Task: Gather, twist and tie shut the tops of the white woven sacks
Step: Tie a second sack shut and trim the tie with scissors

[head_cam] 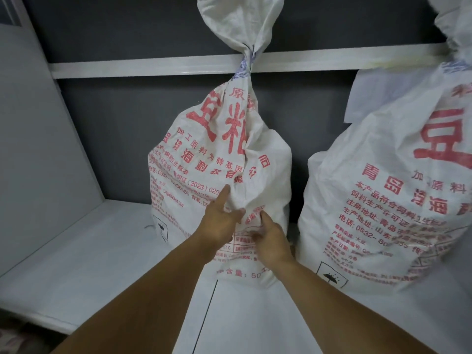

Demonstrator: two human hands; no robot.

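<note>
Grip of the left hand is wide, with its pointing finger straight and touching the front of the middle sack. The right hand is just beside it and pokes one finger at a fold in the same sack. I cannot tell if its grip is wide or narrow, as its other fingers are hidden.

The middle sack stands on a white platform with its back to a dark grey wall. It is fat and full, but what is inside does not show. Its neck is twisted thin in front of a white rail, and the top spreads out above.

A second sack, also full, stands on the right with a thin gap between them. To the left the platform has bare room up to a pale panel.
</note>
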